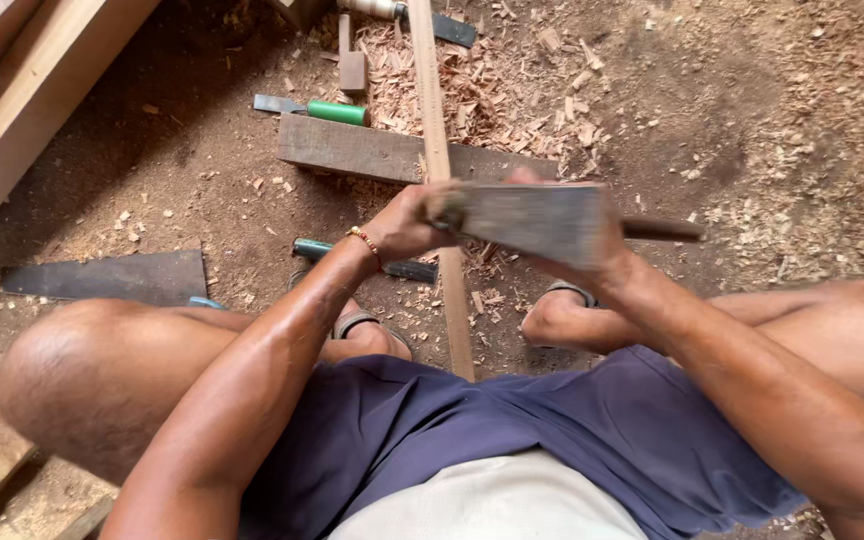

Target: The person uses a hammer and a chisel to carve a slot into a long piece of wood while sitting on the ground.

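Observation:
I sit on a dirt floor with both hands on a blurred grey wooden hand plane (532, 218) held over a long thin wooden strip (439, 150). My left hand (407, 222), with a bead bracelet on the wrist, grips the plane's left end. My right hand (592, 255) grips its right side, where a dark cross handle (662, 230) sticks out. The strip runs from between my feet away toward the top, resting across a grey wooden block (352, 148).
A green-handled chisel (317, 110) lies beyond the block, another chisel (372, 260) near my left foot. A dark flat blade (112, 277) lies at the left. Thick beams (12, 110) fill the upper left. Shavings (502, 90) cover the ground.

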